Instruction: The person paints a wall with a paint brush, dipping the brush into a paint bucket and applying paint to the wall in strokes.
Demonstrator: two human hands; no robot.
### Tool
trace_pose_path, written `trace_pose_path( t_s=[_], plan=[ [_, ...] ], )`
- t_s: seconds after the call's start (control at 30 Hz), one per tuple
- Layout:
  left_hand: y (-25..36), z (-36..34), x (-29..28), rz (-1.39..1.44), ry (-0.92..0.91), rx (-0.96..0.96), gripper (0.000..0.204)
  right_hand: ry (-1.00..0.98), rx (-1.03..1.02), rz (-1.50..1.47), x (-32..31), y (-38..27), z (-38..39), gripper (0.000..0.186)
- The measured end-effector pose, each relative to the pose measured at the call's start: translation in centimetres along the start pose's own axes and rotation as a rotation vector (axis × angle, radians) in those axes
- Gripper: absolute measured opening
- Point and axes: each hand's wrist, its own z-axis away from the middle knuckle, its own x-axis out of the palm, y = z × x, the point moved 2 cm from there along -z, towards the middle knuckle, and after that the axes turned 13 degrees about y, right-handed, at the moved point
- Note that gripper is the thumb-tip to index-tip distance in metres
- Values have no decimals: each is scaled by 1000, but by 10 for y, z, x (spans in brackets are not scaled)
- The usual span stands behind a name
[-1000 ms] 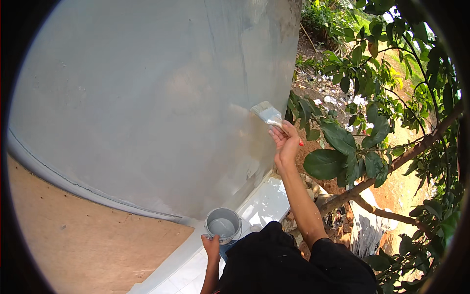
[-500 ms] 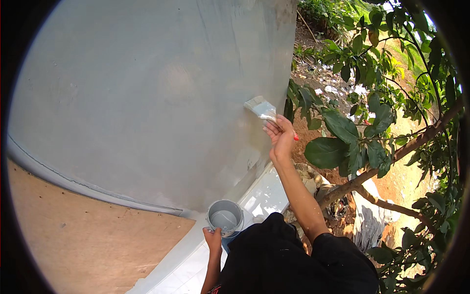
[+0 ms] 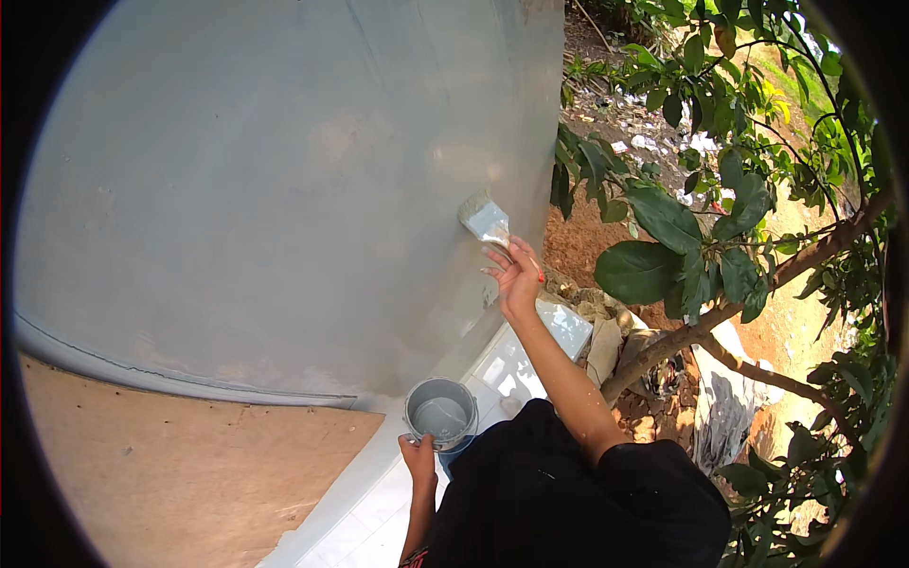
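A wide paintbrush (image 3: 487,220) with pale bristles and a red-tipped handle is gripped in my right hand (image 3: 517,279), some of whose fingers stick out loosely. Its bristles point up and left against the grey wall (image 3: 284,208); whether they press on it I cannot tell. Low in front of me, my left hand (image 3: 418,454) grips the near edge of a small grey bucket (image 3: 441,409). Grey paint sits inside the bucket, and a wire handle hangs by its rim.
A brown wooden panel (image 3: 189,454) adjoins the wall at the lower left. White tiles (image 3: 511,369) run along the wall's foot. A leafy tree branch (image 3: 720,322) reaches in at right, close to my right arm, above dirt and rubble (image 3: 592,303).
My right hand has moved left and slightly down with the paintbrush, which now stands more upright. The bucket in my left hand has shifted slightly right and up.
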Motion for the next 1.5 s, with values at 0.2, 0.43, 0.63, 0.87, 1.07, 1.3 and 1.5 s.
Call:
trace_pose_path(
  t_s=[0.2, 0.43, 0.63, 0.87, 1.07, 1.3, 1.5],
  plan=[
    [6, 1, -3, -83, -61, 31, 30, 221, 178, 369, -165, 59, -19, 25],
    [4, -3, -11, -115, -72, 32, 25, -116, -37, 158, -3, -38, -2, 24],
    [16, 9, -11, -97, -62, -110, 26, -368, -77, -43, 69, -52, -4, 25],
    [19, 25, -31, -202, -103, -215, 26, -43, 148, -102, -139, 81, -50, 29],
    [39, 29, -33, -356, -89, -278, 25, 261, 260, 326, -287, 152, -64, 35],
    [36, 22, -9, -419, -133, -274, 26, 574, 192, 482, -347, 210, -112, 36],
    [44, 20, -4, -393, -79, -244, 30, 438, 290, 180, -308, 209, -80, 34]
  ],
)
